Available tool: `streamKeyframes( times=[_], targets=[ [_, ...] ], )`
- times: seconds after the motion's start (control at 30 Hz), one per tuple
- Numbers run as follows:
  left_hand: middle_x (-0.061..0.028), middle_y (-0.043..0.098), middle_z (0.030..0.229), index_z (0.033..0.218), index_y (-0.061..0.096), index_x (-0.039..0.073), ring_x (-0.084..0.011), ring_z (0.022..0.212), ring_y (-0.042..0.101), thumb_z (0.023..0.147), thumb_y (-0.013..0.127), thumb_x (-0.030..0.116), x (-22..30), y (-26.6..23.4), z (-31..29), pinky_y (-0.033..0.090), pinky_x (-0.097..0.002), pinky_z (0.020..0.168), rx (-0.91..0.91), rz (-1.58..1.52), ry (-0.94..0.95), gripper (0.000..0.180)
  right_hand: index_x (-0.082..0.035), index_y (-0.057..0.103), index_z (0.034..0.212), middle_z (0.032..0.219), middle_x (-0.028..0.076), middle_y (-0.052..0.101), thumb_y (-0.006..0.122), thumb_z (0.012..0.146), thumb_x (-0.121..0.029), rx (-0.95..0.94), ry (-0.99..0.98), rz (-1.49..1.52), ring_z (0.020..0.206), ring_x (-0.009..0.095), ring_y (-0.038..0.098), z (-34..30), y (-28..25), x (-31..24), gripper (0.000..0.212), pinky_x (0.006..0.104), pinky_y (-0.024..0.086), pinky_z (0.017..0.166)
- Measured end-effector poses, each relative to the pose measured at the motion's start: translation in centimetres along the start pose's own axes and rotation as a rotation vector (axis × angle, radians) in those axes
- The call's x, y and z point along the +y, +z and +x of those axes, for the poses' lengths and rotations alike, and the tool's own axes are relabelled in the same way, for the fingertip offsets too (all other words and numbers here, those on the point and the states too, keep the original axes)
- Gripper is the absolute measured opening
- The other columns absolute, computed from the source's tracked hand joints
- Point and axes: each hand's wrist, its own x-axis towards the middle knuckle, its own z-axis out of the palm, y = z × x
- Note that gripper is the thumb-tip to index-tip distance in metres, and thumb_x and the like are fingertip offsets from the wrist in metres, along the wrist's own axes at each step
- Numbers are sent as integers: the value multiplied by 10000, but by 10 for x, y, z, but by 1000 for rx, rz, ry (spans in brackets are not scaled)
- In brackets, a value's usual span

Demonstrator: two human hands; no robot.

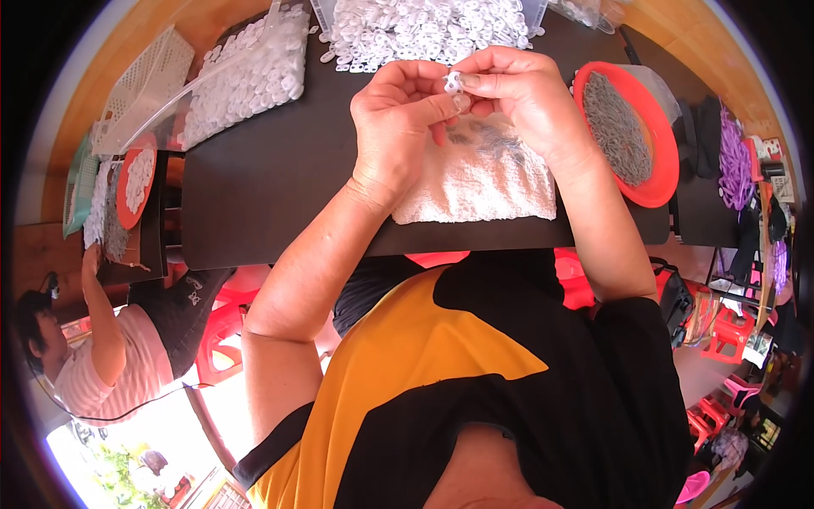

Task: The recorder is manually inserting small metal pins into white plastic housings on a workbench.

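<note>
Above the far part of a pale towel (475, 191), my two hands meet fingertip to fingertip. Between them is a small white plastic piece (453, 82) with dark spots or holes. My right hand (530, 93) pinches it between thumb and fingers. My left hand (392, 114) is closed too, its thumb and fingertips pressed at the same piece. Whether a second tiny part is between the fingers, I cannot make out. Just beyond the hands lies a heap of similar white pieces (424, 30), spilling from a clear container. Dark grey smudges mark the towel beneath my fingers.
At the right, a red oval basin (661, 174) holds many small grey pieces. A clear bag of white pieces (254, 76) lies at the far left of the dark table (280, 187), beside a white basket (157, 72). Another person (110, 348) works at the left.
</note>
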Motion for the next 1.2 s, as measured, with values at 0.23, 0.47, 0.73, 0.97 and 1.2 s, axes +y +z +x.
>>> streamKeyframes(
  times=[0.23, 0.47, 0.73, 0.97, 1.2],
  targets=[
    [-76, 649, 883, 1037, 592, -31, -104, 761, 630, 764, 751, -69, 4, 2, -2, 510, -210, 554, -140, 234, 106, 318, 3, 693, 917, 810, 57, 680, 680, 837, -111, -119, 94, 3, 712, 119, 638, 1, -18, 0, 140, 242, 513, 668],
    [-71, 666, 912, 1050, 597, -34, -106, 812, 629, 743, 762, -88, 0, 3, -6, 508, -217, 610, -190, 225, 214, 352, -2, 683, 901, 764, 50, 669, 675, 856, -149, -162, 143, 9, 657, 120, 638, -1, -18, -3, 154, 220, 498, 605],
    [-96, 662, 916, 1033, 582, -48, -148, 819, 650, 762, 739, -105, 2, 1, -10, 564, -276, 759, -249, 234, 259, 318, 15, 644, 902, 703, 47, 624, 615, 914, -193, -258, 204, -96, 570, 149, 618, -10, -13, -16, 210, 229, 476, 539],
    [-77, 650, 907, 1010, 594, -37, -132, 820, 641, 776, 749, -73, 6, 0, -15, 549, -266, 753, -287, 234, 331, 283, 19, 663, 867, 694, 59, 649, 640, 882, -189, -293, 157, 73, 546, 139, 631, -14, -9, -9, 210, 216, 472, 507],
    [-82, 689, 771, 870, 615, -17, -150, 716, 703, 757, 796, 16, 2, 0, -14, 548, -226, 619, -277, 184, 389, 217, 38, 657, 875, 699, 77, 642, 648, 876, -161, -314, 158, 171, 536, 161, 621, -15, -8, -4, 199, 231, 460, 501]
  ],
)
